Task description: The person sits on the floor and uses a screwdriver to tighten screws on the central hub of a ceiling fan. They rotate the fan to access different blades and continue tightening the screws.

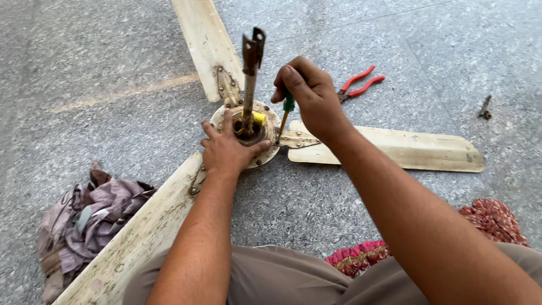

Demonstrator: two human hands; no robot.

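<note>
Fan [248, 133] on floor [101, 56] | left hand [228, 149] flat on hub, gripping nothing | right hand [310, 93] clamped on screwdriver [285, 116], tip at blade bracket [296, 139] | pliers [358, 85] beyond

Both forearms are bare, with no sleeve in view; the left hand [228, 149] and right hand [310, 93] wear no gloves, rings or watch, as far as the view shows; the legs wear plain grey-brown trousers [271, 277], seemingly a thin, smooth cloth.
</note>
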